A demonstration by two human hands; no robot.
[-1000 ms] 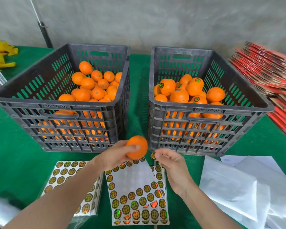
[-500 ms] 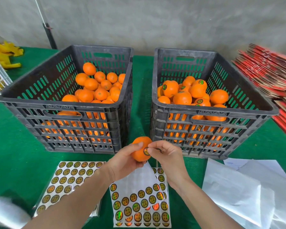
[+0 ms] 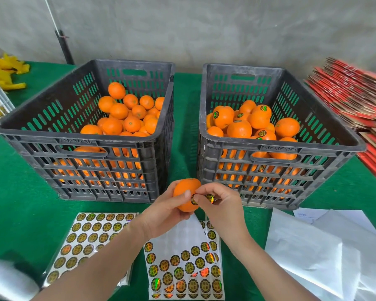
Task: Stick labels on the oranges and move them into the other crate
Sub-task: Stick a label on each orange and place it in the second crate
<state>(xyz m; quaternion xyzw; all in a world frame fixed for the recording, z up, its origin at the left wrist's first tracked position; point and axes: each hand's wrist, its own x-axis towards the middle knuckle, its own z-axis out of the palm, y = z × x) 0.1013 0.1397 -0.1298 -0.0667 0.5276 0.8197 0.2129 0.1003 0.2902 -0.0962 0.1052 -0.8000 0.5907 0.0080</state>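
Observation:
My left hand (image 3: 161, 211) grips an orange (image 3: 182, 190) in the air, in front of the gap between two black crates. My right hand (image 3: 224, 205) has its fingers curled against the orange's right side. Its thumb is on a round label (image 3: 194, 199) lying on the peel, and a second label (image 3: 210, 198) shows at its fingertips. The left crate (image 3: 74, 137) holds plain oranges (image 3: 126, 114). Oranges in the right crate (image 3: 280, 146) carry labels (image 3: 239, 124). A partly used label sheet (image 3: 182, 270) lies under my hands.
A fuller label sheet (image 3: 87, 237) lies at the left on the green table (image 3: 20, 192). White papers (image 3: 313, 257) are spread at the right front. Red flat cartons (image 3: 356, 101) are stacked at the far right. A white roll (image 3: 7, 279) sits at the lower left.
My right hand rose from the label sheet to the orange and put a label against its side. My left hand turned the orange slightly toward it.

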